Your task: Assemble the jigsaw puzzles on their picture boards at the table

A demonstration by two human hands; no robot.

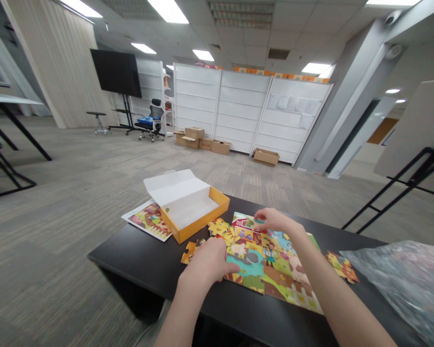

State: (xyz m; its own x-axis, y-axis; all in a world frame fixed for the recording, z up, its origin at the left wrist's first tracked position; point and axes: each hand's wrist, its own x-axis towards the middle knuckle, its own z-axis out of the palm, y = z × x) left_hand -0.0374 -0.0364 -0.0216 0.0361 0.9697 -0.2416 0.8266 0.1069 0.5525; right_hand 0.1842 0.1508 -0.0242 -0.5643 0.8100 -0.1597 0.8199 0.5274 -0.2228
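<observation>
The multicoloured, flat cardboard jigsaw [269, 267], between the black worktop's [141, 258] far and near edges, looks light and stiff but likely to part at its seams, so pinch single pieces' rims, the left hand's [210, 258] thumb standing apart from its fingers, the right hand's [275, 219] closure unclear.

Cool white light spread evenly from the flat ceiling lights [168, 10], which burned out to plain white along the top of the frame. I saw soft shadows, deepest beneath the black table [130, 253] at lower left of centre. The plastic bag [401, 282] glinted at lower right. The pillar [342, 96] at upper right leaned with wide-lens distortion, and the puzzle's [248, 264] fine detail looked slightly soft.
</observation>
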